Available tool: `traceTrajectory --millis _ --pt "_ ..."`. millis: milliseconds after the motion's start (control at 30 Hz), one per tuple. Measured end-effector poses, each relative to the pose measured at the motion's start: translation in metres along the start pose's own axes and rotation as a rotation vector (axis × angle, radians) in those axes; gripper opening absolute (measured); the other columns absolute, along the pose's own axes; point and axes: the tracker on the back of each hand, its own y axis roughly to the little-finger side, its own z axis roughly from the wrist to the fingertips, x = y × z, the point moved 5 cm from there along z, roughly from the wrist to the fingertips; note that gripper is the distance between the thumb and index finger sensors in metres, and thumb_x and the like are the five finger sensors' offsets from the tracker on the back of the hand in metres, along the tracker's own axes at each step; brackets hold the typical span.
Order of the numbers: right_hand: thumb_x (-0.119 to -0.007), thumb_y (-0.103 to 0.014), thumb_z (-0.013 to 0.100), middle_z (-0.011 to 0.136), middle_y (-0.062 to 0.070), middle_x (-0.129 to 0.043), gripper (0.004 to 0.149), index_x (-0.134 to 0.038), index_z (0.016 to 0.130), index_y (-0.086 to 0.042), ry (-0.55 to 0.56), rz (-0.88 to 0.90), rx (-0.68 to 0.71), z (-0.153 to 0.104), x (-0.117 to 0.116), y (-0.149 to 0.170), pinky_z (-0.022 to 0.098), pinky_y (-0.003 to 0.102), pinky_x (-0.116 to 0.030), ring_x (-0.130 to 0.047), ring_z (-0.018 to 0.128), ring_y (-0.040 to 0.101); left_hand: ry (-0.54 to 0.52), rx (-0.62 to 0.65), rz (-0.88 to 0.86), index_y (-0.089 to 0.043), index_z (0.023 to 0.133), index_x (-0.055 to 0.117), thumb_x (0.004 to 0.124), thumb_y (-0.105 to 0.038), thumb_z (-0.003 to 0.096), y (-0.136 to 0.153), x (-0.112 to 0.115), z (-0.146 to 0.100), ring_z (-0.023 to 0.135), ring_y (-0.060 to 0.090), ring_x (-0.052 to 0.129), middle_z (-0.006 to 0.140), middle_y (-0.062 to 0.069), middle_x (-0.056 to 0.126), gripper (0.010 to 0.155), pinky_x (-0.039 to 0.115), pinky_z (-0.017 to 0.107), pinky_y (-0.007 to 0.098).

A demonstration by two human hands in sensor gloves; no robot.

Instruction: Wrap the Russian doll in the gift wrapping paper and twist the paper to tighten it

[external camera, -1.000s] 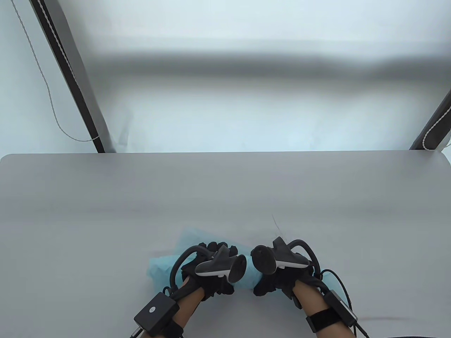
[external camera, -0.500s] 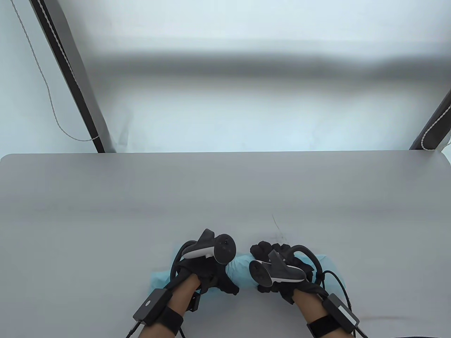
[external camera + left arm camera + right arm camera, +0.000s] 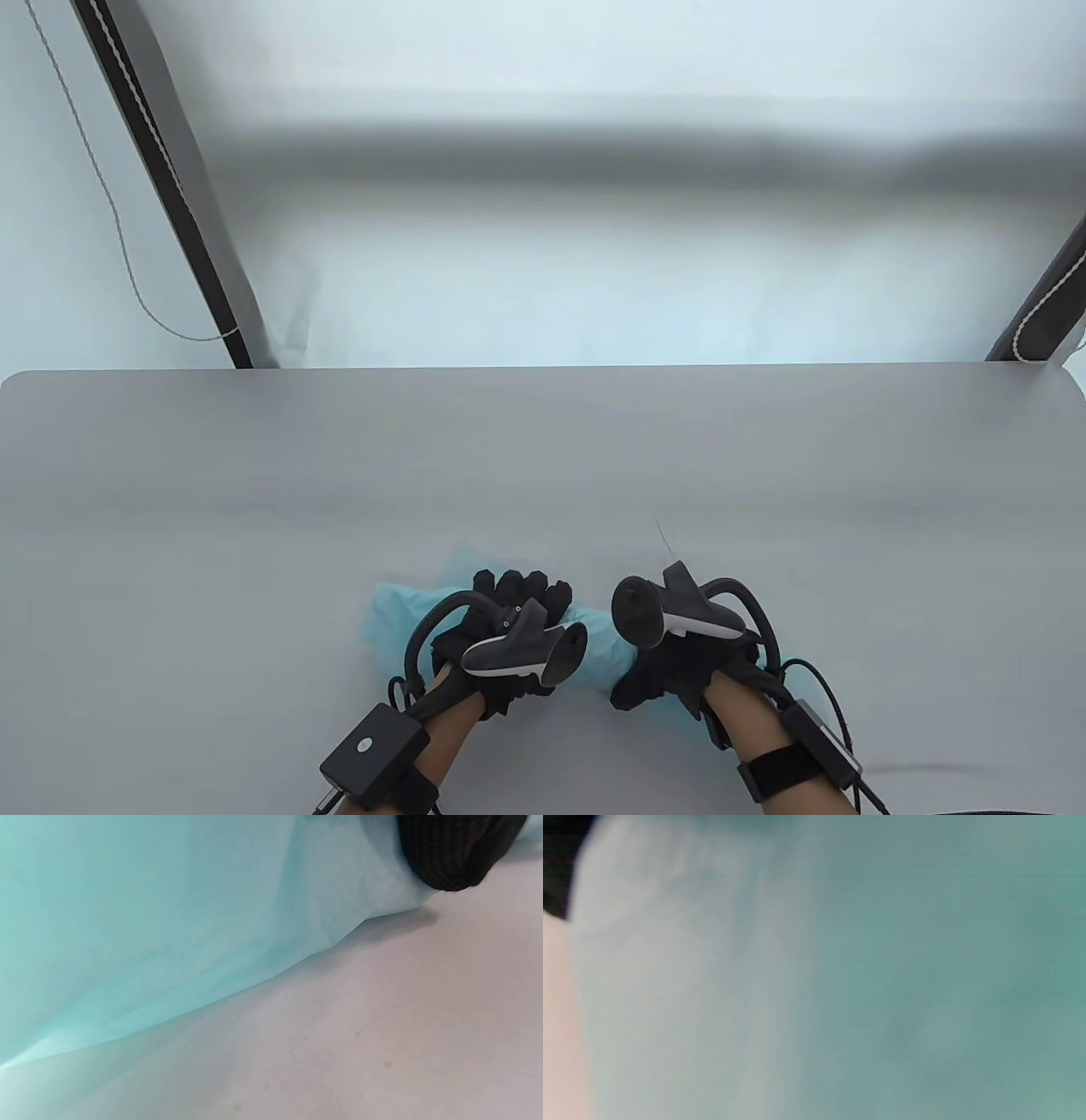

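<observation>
both hands [image 3: 509, 628] [image 3: 670, 671] have rolled the blue paper bundle [image 3: 598, 654] on the table [image 3: 543, 458].

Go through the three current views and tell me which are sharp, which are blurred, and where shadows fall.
Table view: sharp; a broad soft shadow band crosses the backdrop, both hands, left hand and right hand, crisp. Left wrist view: fairly sharp, the blue paper casts a shadow on the table. Right wrist view: fully out of focus, only teal-grey haze.

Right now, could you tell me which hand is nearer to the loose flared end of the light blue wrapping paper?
Left. The left hand grips beside the flared end; the right hand grips the paper's opposite side.
</observation>
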Motion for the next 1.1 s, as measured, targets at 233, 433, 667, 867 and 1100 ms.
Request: traceTrajectory --millis 233,433,667,867,1100 --pt "-0.093 -0.067 0.041 0.124 0.027 -0.056 0.112 -0.038 0.123 -0.012 0.094 -0.123 0.074 -0.006 0.001 -0.008 0.078 0.066 -0.059 -0.074 0.104 0.044 0.076 0.093 -0.135 -0.016 0.113 0.045 0.092 -0.070 0.0355 0.007 -0.001 0.005 0.081 0.034 0.094 0.107 0.014 0.079 0.105 0.072 0.063 0.062" --pt "-0.094 -0.065 0.040 0.119 0.019 -0.065 0.111 -0.039 0.121 -0.013 0.252 -0.320 0.161 -0.012 0.005 -0.032 0.079 0.060 -0.063 -0.078 0.102 0.035 0.268 0.128 -0.450 -0.012 0.113 0.048 0.092 -0.071 0.0369 0.022 0.020 0.004 0.079 0.037 0.093 0.107 0.017 0.079 0.106 0.072 0.062 0.062" --pt "-0.097 -0.070 0.037 0.107 0.019 -0.080 0.110 -0.054 0.118 -0.010 0.164 -0.130 0.130 -0.006 0.007 -0.023 0.073 0.058 -0.070 -0.089 0.085 0.033 0.218 0.043 -0.300 -0.018 0.115 0.029 0.089 -0.068 0.0389 0.018 0.016 -0.003 0.103 0.043 0.065 0.120 0.015 0.053 0.109 0.051 0.072 0.072" --pt "-0.096 -0.072 0.038 0.106 0.022 -0.082 0.110 -0.057 0.117 -0.007 -0.007 0.098 0.073 0.002 -0.002 -0.001 0.071 0.058 -0.072 -0.091 0.083 0.034 0.025 0.021 0.052 -0.015 0.111 0.016 0.089 -0.064 0.0387 -0.007 0.000 -0.003 0.110 0.047 0.052 0.122 0.018 0.034 0.113 0.045 0.074 0.073" --pt "-0.094 -0.069 0.040 0.115 0.021 -0.072 0.110 -0.046 0.121 -0.012 -0.042 0.067 0.073 0.000 -0.004 0.000 0.076 0.064 -0.063 -0.080 0.098 0.040 -0.061 0.061 0.077 -0.018 0.111 0.039 0.093 -0.069 0.0339 -0.008 -0.008 -0.002 0.087 0.037 0.090 0.110 0.012 0.074 0.107 0.072 0.064 0.062"
